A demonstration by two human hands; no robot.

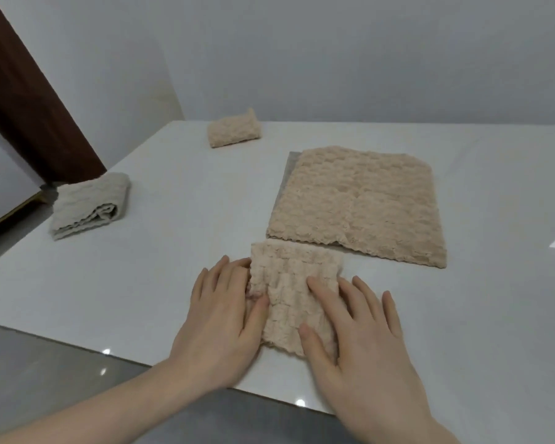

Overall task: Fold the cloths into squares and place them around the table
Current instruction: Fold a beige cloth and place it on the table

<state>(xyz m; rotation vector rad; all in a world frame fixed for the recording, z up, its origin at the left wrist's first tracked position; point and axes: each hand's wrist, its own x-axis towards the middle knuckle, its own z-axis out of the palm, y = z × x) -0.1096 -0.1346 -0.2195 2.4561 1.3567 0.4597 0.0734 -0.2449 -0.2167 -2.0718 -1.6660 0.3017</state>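
Note:
A small folded beige cloth lies near the front edge of the white table. My left hand lies flat against its left side, fingers spread, thumb on the fabric. My right hand presses flat on its right half. Just behind it lies a stack of unfolded beige cloths, with a grey one showing under the stack's left edge. A folded grey-white cloth sits at the table's left edge. Another folded beige cloth rests at the far left corner.
A white wall runs behind the table. A dark brown door frame stands at the left. Grey glossy floor shows below the table's front edge. Bare tabletop extends to the right of the stack.

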